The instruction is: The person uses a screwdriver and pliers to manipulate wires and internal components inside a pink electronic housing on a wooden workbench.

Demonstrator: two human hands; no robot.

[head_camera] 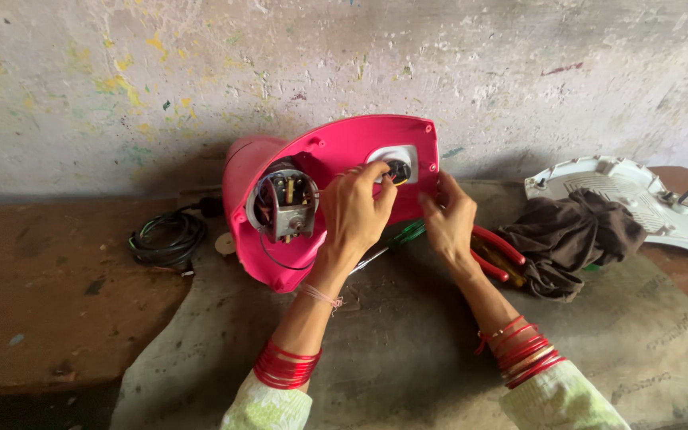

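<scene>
Both hands, left hand [356, 211] and right hand [449, 219], grip the pink fan housing [336, 155].

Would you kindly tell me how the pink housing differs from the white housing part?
The pink housing stands tilted on edge; the white housing part lies flat at the far right. The left hand and right hand touch the pink one; a dark cloth drapes the white one. Both are moulded plastic.
</scene>
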